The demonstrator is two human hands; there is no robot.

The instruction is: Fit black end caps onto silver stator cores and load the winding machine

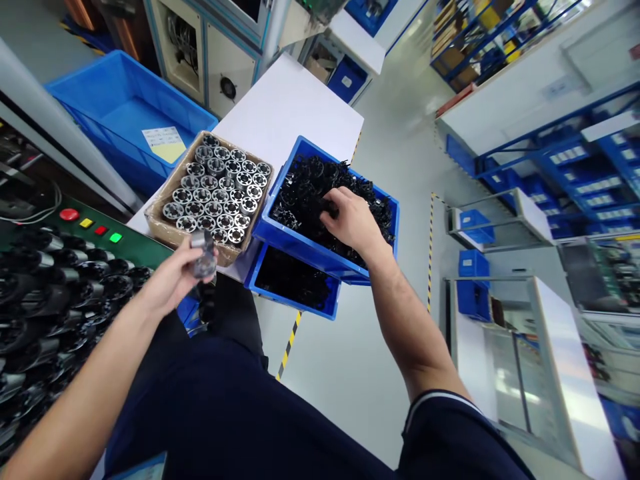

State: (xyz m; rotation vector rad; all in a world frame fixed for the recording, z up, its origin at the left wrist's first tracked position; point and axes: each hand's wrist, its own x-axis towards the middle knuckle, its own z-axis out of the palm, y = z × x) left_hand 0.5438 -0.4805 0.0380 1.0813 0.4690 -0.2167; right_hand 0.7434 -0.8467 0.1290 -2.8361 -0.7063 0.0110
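Observation:
My left hand (173, 279) is closed around a silvery metal ring-shaped core (203, 259), slightly blurred, by the near edge of a cardboard box. That box (173, 230) holds rows of similar slotted metal cores (220, 195) standing on end. My right hand (350, 220) reaches into a blue bin (310, 247) heaped with small black plastic parts (313, 177). Its thumb and fingers are curled together at the surface of the heap. Whatever lies between those fingertips blends with the black pile and cannot be made out.
A second blue bin (295, 303) with black parts sits lower, below the first. Left of me, many metal cores (60, 287) stand beside a green panel with buttons (93, 227). A large blue crate (125, 120) with a paper label stands behind the white table (295, 100).

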